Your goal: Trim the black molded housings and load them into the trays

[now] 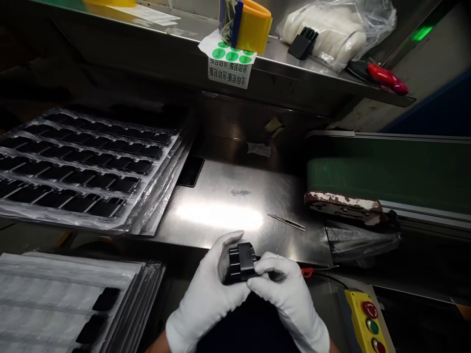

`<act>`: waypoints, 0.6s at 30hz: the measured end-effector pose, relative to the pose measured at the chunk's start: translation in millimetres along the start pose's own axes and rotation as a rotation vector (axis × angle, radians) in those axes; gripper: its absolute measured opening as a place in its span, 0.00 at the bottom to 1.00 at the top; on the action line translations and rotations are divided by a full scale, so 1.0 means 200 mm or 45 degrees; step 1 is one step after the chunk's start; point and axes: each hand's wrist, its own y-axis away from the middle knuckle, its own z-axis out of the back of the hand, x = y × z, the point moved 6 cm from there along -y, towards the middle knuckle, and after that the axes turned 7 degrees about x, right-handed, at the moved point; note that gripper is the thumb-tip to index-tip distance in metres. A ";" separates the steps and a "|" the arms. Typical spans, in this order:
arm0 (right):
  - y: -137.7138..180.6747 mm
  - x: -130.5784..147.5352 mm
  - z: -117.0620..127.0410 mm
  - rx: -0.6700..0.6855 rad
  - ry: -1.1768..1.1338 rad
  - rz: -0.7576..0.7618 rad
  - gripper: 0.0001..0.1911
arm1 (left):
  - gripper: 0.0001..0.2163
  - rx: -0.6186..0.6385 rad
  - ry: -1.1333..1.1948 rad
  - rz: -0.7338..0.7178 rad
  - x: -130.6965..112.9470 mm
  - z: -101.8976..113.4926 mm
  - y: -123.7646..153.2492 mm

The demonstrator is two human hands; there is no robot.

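A black plastic part [243,262], ribbed along one side and looking like a connector housing, is held in front of my body over the table's near edge. My left hand [211,289], in a white glove, wraps round it from the left with thumb below and fingers behind. From the right, my gloved right hand [285,284] pinches the part's right end between thumb and forefinger. Tweezers [286,222] lie on the steel table [221,184] beyond my right hand.
Stacked clear trays [147,206] filled with black parts stand left; another stack [73,284] sits nearer. A green conveyor belt [390,171] runs at right, above a yellow button box [364,318]. The overhead shelf [187,29] carries tape rolls [252,27] and bagged white items [331,32].
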 end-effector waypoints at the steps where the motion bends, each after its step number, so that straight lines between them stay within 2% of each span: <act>1: -0.01 0.00 0.00 -0.003 0.035 0.020 0.07 | 0.32 0.027 0.025 0.020 -0.01 0.00 0.01; 4: -0.02 -0.01 0.01 0.015 0.144 0.057 0.06 | 0.34 0.064 0.078 0.036 -0.03 0.00 0.02; 11: -0.04 0.01 -0.02 0.071 0.221 0.102 0.05 | 0.29 0.036 0.100 0.049 -0.06 0.02 0.03; 18: -0.05 0.00 -0.03 0.058 0.420 0.178 0.06 | 0.21 -0.131 0.042 0.116 0.00 0.07 0.02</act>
